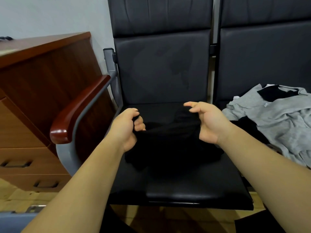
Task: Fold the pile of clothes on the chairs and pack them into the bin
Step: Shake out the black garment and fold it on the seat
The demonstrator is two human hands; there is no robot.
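Note:
A black garment (170, 145) hangs bunched over the seat of the left black chair (193, 190). My left hand (127, 128) grips its left upper edge with curled fingers. My right hand (205, 120) pinches its right upper edge. Both hands hold the cloth a little above the seat, stretched between them. A pile of grey and black clothes (277, 121) lies on the seat of the right chair. No bin is in view.
A wooden armrest (79, 111) on a grey metal frame bounds the left chair. A brown wooden desk with drawers (33, 98) stands to the left. Padded black chair backs (161, 64) rise behind the seats. Tan floor shows below.

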